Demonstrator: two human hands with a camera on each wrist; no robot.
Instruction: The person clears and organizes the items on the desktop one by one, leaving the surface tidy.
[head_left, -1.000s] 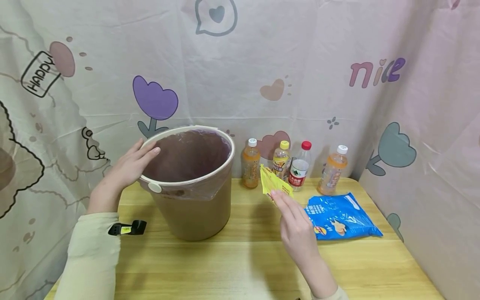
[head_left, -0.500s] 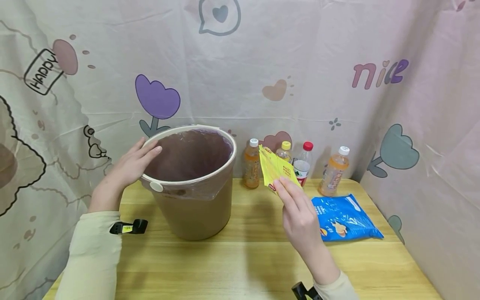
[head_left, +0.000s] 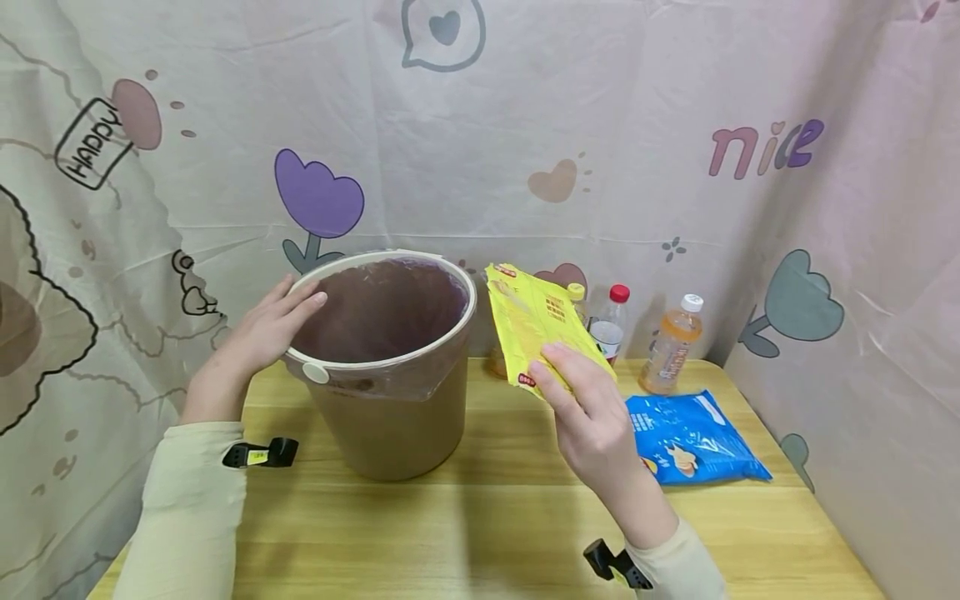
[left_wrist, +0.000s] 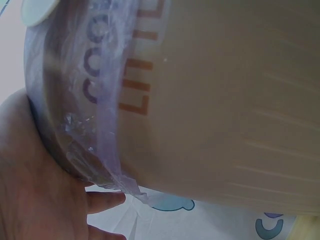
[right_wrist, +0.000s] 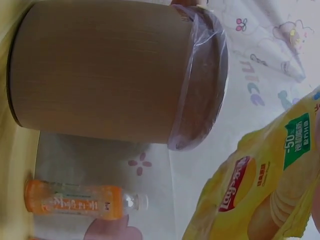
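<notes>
A brown bin with a clear plastic liner folded over its rim stands on the table. My left hand rests on the bin's left rim, fingers extended over the edge; the left wrist view shows that hand against the lined rim. With my right hand I pinch a yellow chip packet by its lower edge, held up in the air right of the bin. The right wrist view shows the packet's printed front, near the bin.
Behind the packet stand a red-capped bottle, a yellow-capped bottle and a mostly hidden orange bottle. Farther right are another orange bottle and a blue packet lying flat. A patterned cloth hangs behind the table.
The yellow packet, held in my right hand, has risen and moved left toward the bin, now covering most of the left orange bottle. My left hand has stayed on the rim.
</notes>
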